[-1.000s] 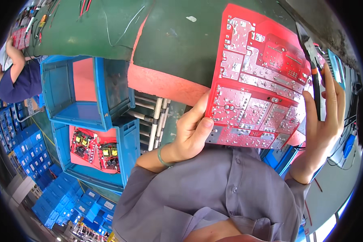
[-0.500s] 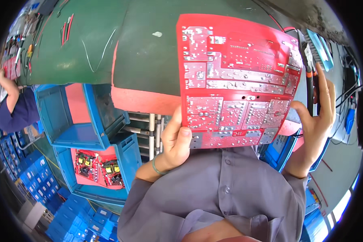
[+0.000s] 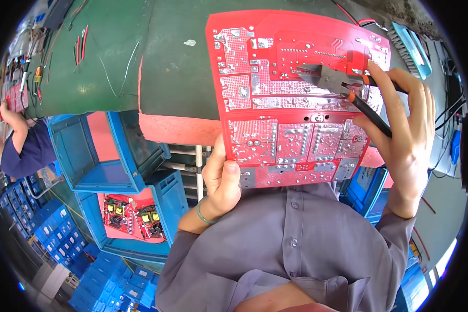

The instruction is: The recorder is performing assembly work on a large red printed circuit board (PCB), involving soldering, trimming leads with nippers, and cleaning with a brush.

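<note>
A large red circuit board (image 3: 291, 119) is held up in front of my chest, its soldered side facing me. My left hand (image 3: 222, 179) grips its lower left edge, thumb on the face and fingers behind. In my right hand (image 3: 408, 122) is a pair of cutting pliers (image 3: 333, 80) with dark handles and orange collars. The pliers' jaws lie over the upper right part of the board, pointing left; whether they touch it I cannot tell. My right thumb and index finger are on the handles.
A green-topped bench (image 3: 182, 78) spans the back, with red wires (image 3: 81, 47) and a bent thin wire (image 3: 120, 86) on it. Blue crates (image 3: 106, 179) stand at left, the lower holding populated red boards (image 3: 132, 213). A blue brush (image 3: 413, 49) lies far right. Another person's arm (image 3: 18, 125) shows at far left.
The pliers have swung from upright beside the board's right edge to lying across its face, jaws pointing left. My right hand turned with them. The board has shifted slightly left and up.
</note>
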Demonstrator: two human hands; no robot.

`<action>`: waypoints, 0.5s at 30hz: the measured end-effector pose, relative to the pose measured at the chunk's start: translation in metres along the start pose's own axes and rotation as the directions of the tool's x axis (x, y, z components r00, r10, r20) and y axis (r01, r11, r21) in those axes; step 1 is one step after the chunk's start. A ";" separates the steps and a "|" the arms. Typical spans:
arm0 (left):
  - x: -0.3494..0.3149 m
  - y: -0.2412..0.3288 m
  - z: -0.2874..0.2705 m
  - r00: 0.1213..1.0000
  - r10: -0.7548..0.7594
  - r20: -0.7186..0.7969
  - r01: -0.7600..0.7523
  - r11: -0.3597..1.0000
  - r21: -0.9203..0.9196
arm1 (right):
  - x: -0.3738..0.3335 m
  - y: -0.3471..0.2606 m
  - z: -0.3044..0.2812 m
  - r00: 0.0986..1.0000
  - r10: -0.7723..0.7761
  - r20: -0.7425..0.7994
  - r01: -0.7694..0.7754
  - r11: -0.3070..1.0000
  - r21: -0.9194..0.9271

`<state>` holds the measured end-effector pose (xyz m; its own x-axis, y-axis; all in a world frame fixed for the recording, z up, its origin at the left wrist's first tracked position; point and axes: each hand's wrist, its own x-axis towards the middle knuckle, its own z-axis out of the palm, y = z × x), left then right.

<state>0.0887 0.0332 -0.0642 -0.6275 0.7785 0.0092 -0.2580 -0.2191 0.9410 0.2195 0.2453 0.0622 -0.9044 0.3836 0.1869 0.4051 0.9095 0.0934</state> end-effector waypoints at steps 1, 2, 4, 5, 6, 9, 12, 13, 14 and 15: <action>0.002 0.000 0.001 1.000 -0.004 0.012 0.005 1.000 -0.007 | 0.001 0.000 -0.003 1.000 -0.005 0.018 0.005 1.000 -0.018; 0.003 0.001 0.002 1.000 -0.008 0.022 0.008 1.000 -0.016 | 0.001 0.000 -0.006 1.000 0.007 0.023 -0.006 1.000 -0.026; 0.003 0.001 0.002 1.000 0.001 0.028 0.000 0.999 -0.036 | 0.002 0.001 -0.006 0.999 -0.027 0.022 0.028 0.998 -0.048; 0.004 0.001 0.003 1.000 0.001 0.031 0.000 0.999 -0.035 | 0.002 0.002 -0.006 0.999 -0.024 0.022 0.025 0.999 -0.048; 0.004 0.002 0.003 0.999 -0.006 0.038 0.007 0.999 -0.033 | 0.002 0.002 -0.006 1.000 -0.025 0.011 0.026 0.998 -0.050; 0.005 0.003 0.004 0.999 -0.011 0.047 0.013 0.999 -0.034 | 0.002 0.002 -0.005 1.000 -0.027 0.003 0.027 0.998 -0.050; 0.001 0.000 0.001 1.000 -0.009 0.000 0.009 1.000 -0.022 | 0.005 0.001 0.001 0.998 -0.057 0.002 0.057 0.998 -0.016; 0.000 -0.001 0.000 0.999 -0.014 -0.033 0.013 1.000 -0.016 | 0.005 0.002 0.002 0.997 -0.072 0.004 0.072 0.997 0.006; 0.000 -0.002 -0.003 1.000 -0.003 -0.001 0.003 1.000 -0.027 | 0.004 0.002 0.004 0.996 -0.086 -0.014 0.086 0.996 0.034; 0.002 0.001 0.002 1.000 -0.002 -0.026 0.002 1.000 -0.019 | 0.000 0.006 0.002 0.998 -0.067 -0.009 0.067 0.998 0.018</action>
<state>0.0887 0.0363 -0.0625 -0.6455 0.7638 -0.0016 -0.2728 -0.2285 0.9345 0.2220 0.2508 0.0608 -0.9283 0.3202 0.1891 0.3407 0.9361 0.0879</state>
